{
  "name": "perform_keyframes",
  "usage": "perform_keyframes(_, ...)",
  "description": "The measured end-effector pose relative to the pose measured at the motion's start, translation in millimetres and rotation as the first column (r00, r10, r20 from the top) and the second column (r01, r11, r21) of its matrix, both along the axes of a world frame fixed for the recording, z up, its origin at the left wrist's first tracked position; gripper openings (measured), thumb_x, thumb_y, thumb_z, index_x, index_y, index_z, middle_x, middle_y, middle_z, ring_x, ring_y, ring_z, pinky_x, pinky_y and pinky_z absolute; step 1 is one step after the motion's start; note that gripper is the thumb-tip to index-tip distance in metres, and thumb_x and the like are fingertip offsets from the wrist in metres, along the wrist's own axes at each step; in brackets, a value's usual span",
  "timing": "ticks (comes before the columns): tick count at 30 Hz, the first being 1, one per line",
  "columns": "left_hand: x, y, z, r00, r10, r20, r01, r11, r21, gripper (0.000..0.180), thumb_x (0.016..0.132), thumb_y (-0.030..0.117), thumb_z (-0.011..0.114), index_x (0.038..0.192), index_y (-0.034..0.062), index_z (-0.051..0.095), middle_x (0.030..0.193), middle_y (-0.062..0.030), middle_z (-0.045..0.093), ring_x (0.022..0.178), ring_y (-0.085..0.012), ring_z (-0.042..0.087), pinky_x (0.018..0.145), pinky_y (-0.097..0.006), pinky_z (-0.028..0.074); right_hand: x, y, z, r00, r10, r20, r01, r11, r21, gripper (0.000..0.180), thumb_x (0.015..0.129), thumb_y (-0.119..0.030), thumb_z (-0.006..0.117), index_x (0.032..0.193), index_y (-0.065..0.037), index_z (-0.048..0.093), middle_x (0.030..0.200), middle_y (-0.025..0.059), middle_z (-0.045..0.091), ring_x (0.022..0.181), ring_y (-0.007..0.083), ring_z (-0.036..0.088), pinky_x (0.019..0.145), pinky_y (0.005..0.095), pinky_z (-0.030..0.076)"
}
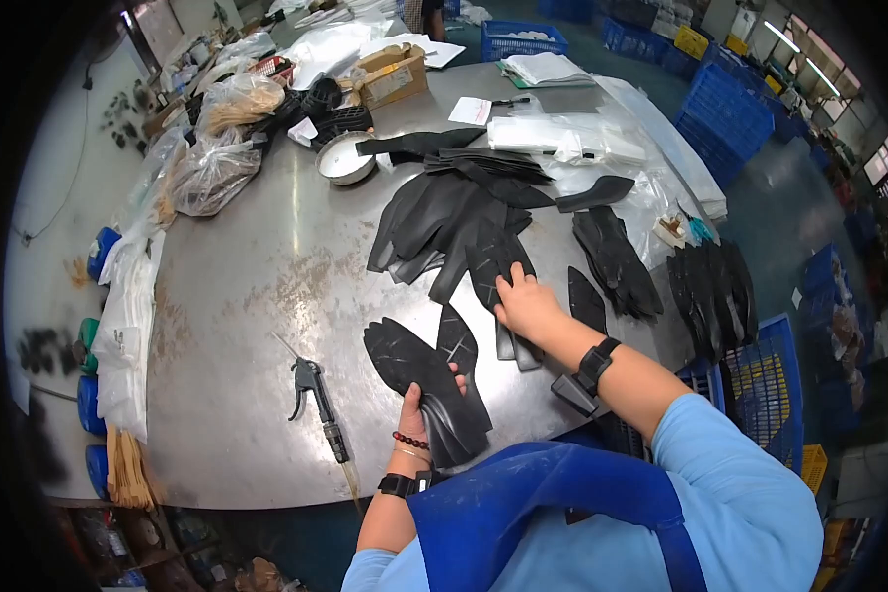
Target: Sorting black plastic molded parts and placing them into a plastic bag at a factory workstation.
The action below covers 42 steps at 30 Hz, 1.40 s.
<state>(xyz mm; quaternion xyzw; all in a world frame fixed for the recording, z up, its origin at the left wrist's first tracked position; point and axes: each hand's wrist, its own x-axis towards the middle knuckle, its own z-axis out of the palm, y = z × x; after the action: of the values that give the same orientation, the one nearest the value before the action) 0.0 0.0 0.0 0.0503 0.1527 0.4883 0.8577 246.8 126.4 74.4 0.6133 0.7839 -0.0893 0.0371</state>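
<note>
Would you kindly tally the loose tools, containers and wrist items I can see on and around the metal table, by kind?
Air blow gun: 1
White bowl: 1
Cardboard box: 1
Black wrist devices, one by the left hand at, one by the right hand at: 2
Bead bracelet: 1
Total: 6
The overlapping black sole pieces cannot be counted.

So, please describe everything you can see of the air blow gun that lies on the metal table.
The air blow gun lies flat on the worn metal table, near its front edge and to the left of the left hand, which does not touch it. It looks like dark grey metal, with a curved trigger lever and a thin, pale nozzle pointing up and left. From its lower end a black fitting leads into a yellowish hose that runs off the table edge.
</note>
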Motion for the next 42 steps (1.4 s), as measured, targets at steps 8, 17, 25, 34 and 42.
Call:
perform_keyframes(8, -3, 7, -3, 0.997, -0.073, -0.003, 0.073, 0.997, -0.023, 0.077, 0.085, 0.046, 0.068, 0.136, -0.005, 0.041, 0.118, -0.0225, 0.062, 0.11, -0.0308, 0.062, 0.1, -0.039, 0.049, 6, 10, 21, 0.997, 0.003, -0.079, 0.011, 0.983, 0.181, 0.062, 0.082, -0.013, 0.058, 0.14, -0.001, 0.04, 0.133, 0.0339, 0.044, 0.088, 0.0407, 0.066, 0.076, 0.0418, 0.057)
perform_keyframes(17, -6, 7, -3, 0.996, -0.088, -0.004, 0.087, 0.995, -0.037, 0.077, 0.086, 0.049, 0.066, 0.136, -0.0051, 0.042, 0.119, -0.0215, 0.062, 0.11, -0.0305, 0.062, 0.1, -0.039, 0.049, -18, 17, 5, 0.989, 0.123, 0.083, -0.135, 0.976, 0.173, 0.058, 0.07, -0.035, 0.079, 0.112, 0.0, 0.063, 0.136, 0.0311, 0.041, 0.101, 0.0349, 0.061, 0.079, 0.0377, 0.058)
perform_keyframes(25, 13, 17, 13, 1.0, 0.009, -0.023, -0.009, 1.0, 0.005, 0.084, 0.08, 0.047, 0.074, 0.138, -0.0039, 0.04, 0.132, -0.0218, 0.054, 0.122, -0.0322, 0.053, 0.107, -0.043, 0.042, -21, 7, 75, 0.969, 0.129, -0.211, -0.069, 0.961, 0.269, 0.077, 0.082, 0.002, 0.052, 0.15, -0.018, 0.023, 0.119, 0.0262, 0.054, 0.083, 0.0404, 0.066, 0.07, 0.0451, 0.056)
perform_keyframes(34, 11, 27, 18, 0.993, -0.056, 0.106, 0.053, 0.998, 0.037, 0.088, 0.076, 0.044, 0.079, 0.139, -0.002, 0.038, 0.132, -0.0184, 0.053, 0.127, -0.0312, 0.05, 0.106, -0.048, 0.043, -33, 18, 20, 0.983, -0.002, -0.182, 0.039, 0.979, 0.201, 0.09, 0.069, -0.036, 0.08, 0.141, -0.007, 0.035, 0.123, 0.0172, 0.046, 0.103, 0.0344, 0.058, 0.081, 0.0397, 0.054)
perform_keyframes(42, -2, 22, 7, 0.995, -0.092, 0.037, 0.091, 0.995, 0.026, 0.088, 0.077, 0.048, 0.076, 0.137, -0.0039, 0.039, 0.13, -0.0208, 0.055, 0.123, -0.0315, 0.053, 0.104, -0.048, 0.046, 2, 27, 12, 0.999, -0.034, -0.035, 0.038, 0.994, 0.105, 0.062, 0.082, -0.017, 0.059, 0.14, -0.008, 0.041, 0.122, 0.0214, 0.05, 0.093, 0.0367, 0.063, 0.078, 0.0435, 0.056)
